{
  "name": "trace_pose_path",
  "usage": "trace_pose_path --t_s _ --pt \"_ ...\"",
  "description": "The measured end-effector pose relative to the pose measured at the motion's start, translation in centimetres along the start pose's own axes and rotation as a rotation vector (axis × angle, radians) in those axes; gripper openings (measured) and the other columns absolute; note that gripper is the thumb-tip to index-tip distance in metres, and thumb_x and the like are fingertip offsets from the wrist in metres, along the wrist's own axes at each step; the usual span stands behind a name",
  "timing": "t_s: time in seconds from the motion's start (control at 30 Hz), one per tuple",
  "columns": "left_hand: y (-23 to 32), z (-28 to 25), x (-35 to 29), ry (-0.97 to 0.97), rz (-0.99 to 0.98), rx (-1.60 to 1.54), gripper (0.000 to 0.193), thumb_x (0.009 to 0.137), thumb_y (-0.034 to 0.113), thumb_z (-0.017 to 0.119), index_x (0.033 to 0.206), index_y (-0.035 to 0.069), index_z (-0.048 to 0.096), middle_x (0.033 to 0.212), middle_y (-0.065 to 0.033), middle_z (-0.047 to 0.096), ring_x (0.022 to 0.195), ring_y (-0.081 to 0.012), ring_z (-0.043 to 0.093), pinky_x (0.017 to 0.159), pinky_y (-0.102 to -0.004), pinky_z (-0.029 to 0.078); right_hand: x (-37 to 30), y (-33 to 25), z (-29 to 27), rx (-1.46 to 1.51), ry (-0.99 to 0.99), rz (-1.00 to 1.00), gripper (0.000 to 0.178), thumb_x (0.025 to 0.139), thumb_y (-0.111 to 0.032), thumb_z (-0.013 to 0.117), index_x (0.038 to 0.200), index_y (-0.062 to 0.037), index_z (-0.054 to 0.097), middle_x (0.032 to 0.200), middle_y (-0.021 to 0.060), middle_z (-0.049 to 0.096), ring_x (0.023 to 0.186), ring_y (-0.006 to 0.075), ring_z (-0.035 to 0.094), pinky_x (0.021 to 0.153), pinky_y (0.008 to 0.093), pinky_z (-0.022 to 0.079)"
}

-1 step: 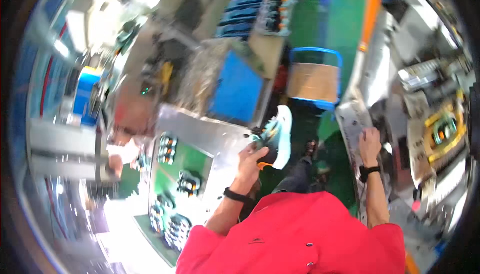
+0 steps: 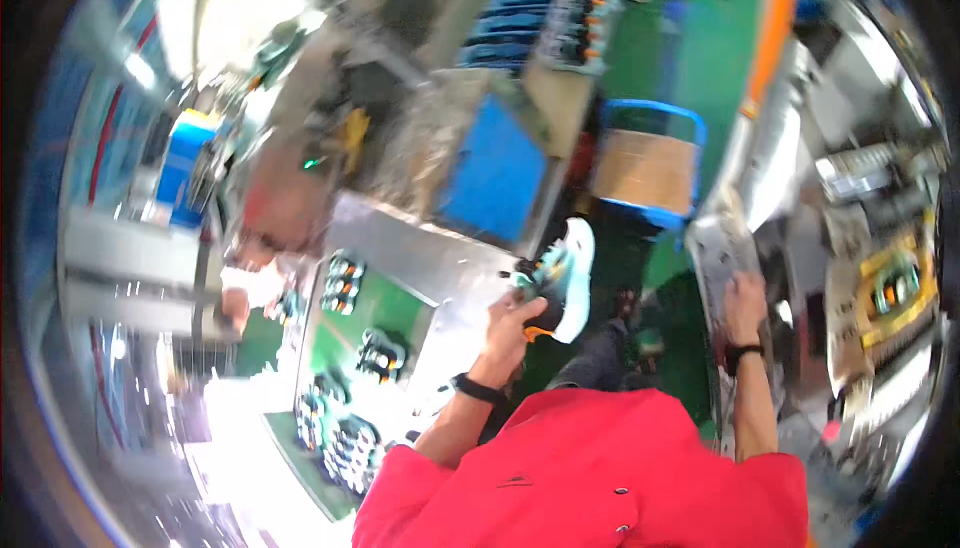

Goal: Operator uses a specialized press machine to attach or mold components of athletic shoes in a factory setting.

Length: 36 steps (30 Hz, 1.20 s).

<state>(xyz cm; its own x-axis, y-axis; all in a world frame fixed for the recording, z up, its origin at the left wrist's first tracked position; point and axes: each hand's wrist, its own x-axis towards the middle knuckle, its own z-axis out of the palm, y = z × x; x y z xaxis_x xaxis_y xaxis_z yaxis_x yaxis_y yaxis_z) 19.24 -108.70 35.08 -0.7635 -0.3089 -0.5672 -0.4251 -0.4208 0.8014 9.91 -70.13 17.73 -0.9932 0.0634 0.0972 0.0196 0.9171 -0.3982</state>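
Left hand (image 2: pixel 510 328): gripping 1 shoe (image 2: pixel 563 283), centre | Right hand (image 2: pixel 744 306): fingers curled, contents cannot be told | Trolley (image 2: pixel 640 170): 1, upper right | Yellow tray (image 2: pixel 892 327): 1, far right, teal-orange item (image 2: pixel 896 291) inside

From my end I can read no text, number or sign anywhere; I see just a small dark mark (image 2: pixel 515 482) on the red shirt (image 2: pixel 590 448), and I make out no letters in it
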Motion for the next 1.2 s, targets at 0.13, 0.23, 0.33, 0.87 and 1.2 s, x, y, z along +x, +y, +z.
trace_pose_path --t_s 0.13,0.23,0.33,0.87,1.2 --pt "-2.7 -8.9 0.0 0.333 -0.027 -0.175 0.057 0.077 -0.001 0.073 0.126 -0.015 0.047 0.105 -0.0195 0.065 0.090 -0.0257 0.066 0.081 -0.0353 0.055 0.1 1.8 3.7 0.144 0.090 -0.171 0.015 0.088 -0.011 0.056 0.099 -0.0036 0.062 0.100 0.0189 0.059 0.097 0.0369 0.056 0.084 0.0432 0.046" --pt "-5.3 -17.4 1.7 0.474 -0.047 -0.181 0.029 0.077 0.002 0.072 0.101 -0.011 0.062 0.093 -0.0133 0.067 0.079 -0.0242 0.067 0.073 -0.0353 0.056 3.0 0.4 1.6 0.111 0.200 -0.141 0.019 0.082 -0.005 0.059 0.101 -0.0016 0.060 0.095 0.0136 0.056 0.093 0.0329 0.055 0.083 0.0393 0.045" --pt "-7.1 -26.2 3.8 0.704 0.019 -0.170 0.020 0.074 0.002 0.073 0.090 -0.006 0.065 0.085 -0.0106 0.067 0.072 -0.0209 0.065 0.067 -0.0349 0.053 12.4 -10.8 -4.8 0.380 0.317 -0.310 0.017 0.089 -0.005 0.058 0.106 -0.0013 0.058 0.094 0.0094 0.056 0.090 0.0227 0.057 0.079 0.0340 0.046" --pt "-11.1 -54.6 14.3 1.444 -0.136 0.325 0.080 0.080 0.018 0.070 0.146 0.008 0.026 0.133 -0.0218 0.050 0.115 -0.0437 0.054 0.095 -0.0465 0.045 14.5 -113.9 -4.3 -0.366 0.803 -2.181 0.066 0.079 0.003 0.055 0.141 -0.0186 0.042 0.147 0.0060 0.039 0.139 0.0262 0.034 0.117 0.0482 0.024" --pt "-13.0 -55.0 15.4 1.575 0.015 0.424 0.073 0.081 0.015 0.071 0.142 0.007 0.031 0.130 -0.0239 0.053 0.112 -0.0435 0.056 0.091 -0.0491 0.048 18.9 -122.9 3.2 -0.333 0.696 -2.191 0.048 0.069 -0.014 0.071 0.113 -0.0086 0.053 0.117 0.0118 0.056 0.119 0.0320 0.048 0.108 0.0457 0.034"
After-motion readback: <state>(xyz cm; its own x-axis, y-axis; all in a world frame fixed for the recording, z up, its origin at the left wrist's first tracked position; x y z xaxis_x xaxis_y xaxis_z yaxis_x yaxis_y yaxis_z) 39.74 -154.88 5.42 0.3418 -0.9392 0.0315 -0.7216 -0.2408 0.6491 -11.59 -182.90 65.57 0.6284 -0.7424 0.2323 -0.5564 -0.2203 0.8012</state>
